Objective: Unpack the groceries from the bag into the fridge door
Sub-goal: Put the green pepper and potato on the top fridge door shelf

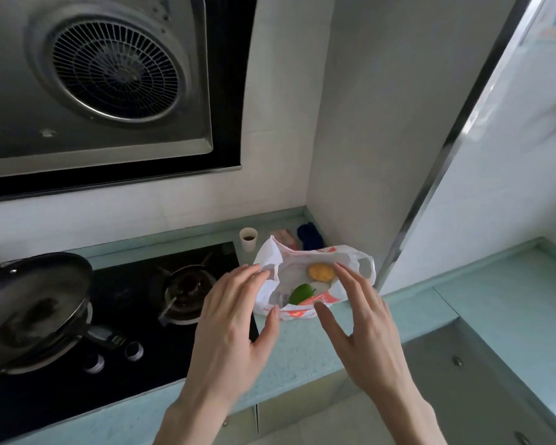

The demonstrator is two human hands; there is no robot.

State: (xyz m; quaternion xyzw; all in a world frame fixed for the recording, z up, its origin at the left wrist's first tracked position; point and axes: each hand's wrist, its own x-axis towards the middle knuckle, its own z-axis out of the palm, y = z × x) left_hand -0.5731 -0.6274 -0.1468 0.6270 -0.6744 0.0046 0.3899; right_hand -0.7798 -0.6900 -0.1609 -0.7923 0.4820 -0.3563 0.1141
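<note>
A white plastic bag (272, 255) with red print lies open on the pale green counter (302, 351). Inside it I see a yellow-orange round fruit (320, 272) and a green pepper (300, 293). My left hand (235, 316) hovers at the bag's left rim with straight, spread fingers, fingertips at the plastic. My right hand (363, 316) is spread over the bag's right side, its fingertips by the fruit. Neither hand holds anything.
A black gas hob (126, 316) with a lidded pan (29, 303) lies to the left. A paper cup (248, 238), a pinkish packet (284, 236) and a dark blue cloth (308, 234) stand behind the bag. An extractor hood (109, 75) hangs above; a white wall panel edge (443, 175) rises at right.
</note>
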